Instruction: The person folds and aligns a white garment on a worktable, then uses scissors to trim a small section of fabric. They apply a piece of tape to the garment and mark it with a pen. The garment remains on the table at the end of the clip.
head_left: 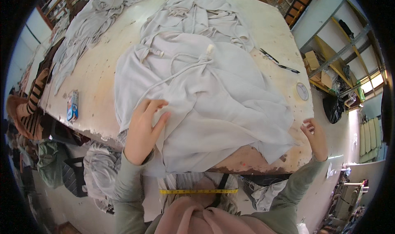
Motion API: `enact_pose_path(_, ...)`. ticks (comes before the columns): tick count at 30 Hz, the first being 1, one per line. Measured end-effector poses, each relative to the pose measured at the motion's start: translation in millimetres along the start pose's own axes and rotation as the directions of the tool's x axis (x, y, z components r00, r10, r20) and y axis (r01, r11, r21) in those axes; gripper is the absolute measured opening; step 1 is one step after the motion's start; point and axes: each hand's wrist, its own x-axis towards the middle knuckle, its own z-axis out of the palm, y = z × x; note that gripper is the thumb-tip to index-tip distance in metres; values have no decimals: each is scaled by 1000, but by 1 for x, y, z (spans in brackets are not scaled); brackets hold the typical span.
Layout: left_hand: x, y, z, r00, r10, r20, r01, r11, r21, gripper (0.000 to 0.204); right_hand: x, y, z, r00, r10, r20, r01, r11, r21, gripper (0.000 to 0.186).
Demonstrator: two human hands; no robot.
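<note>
Your left hand (142, 129) lies flat on the pale grey garment (197, 106), with the fingers (152, 108) stretched out and relaxed, pressing the cloth near its left edge and not gripping anything. Your right hand (316, 137) is at the right front corner of the counter (98, 75), beside the lower right corner of the garment; its fingers are bent a little and seem to hold nothing, though I cannot tell if the fingertips touch the cloth edge. The garment is spread over the front middle part of the counter, wrinkled, with a drawstring cord (181, 69) that runs across its upper part. Behind it a second pale garment (197, 16) lies in a heap, and a third one (88, 24) lies far to the left. On the right side of the counter you see two black pens (279, 62) and a round tape roll (302, 91), well apart from your hand. Near the left edge stands a small blue box (72, 105). A yellow measuring tape (198, 191) hangs over your chest, below the counter edge.
</note>
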Motion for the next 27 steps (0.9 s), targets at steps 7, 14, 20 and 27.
enact_pose_path(7,-72,-22,7,864,-455,-216,413,885,-213,13,67,-146,84,740,-669,71,636,730,250,19)
enact_pose_path(14,-81,-15,36,861,-460,-219,459,887,-58,23,123,-259,225,428,-898,-103,840,354,411,16)
enact_pose_path(20,-87,-23,21,820,-570,47,509,691,-514,14,130,-261,237,413,-910,45,865,407,292,16)
enact_pose_path(27,-94,-20,3,906,-387,169,419,771,-480,15,114,-224,114,631,-774,54,533,482,696,12)
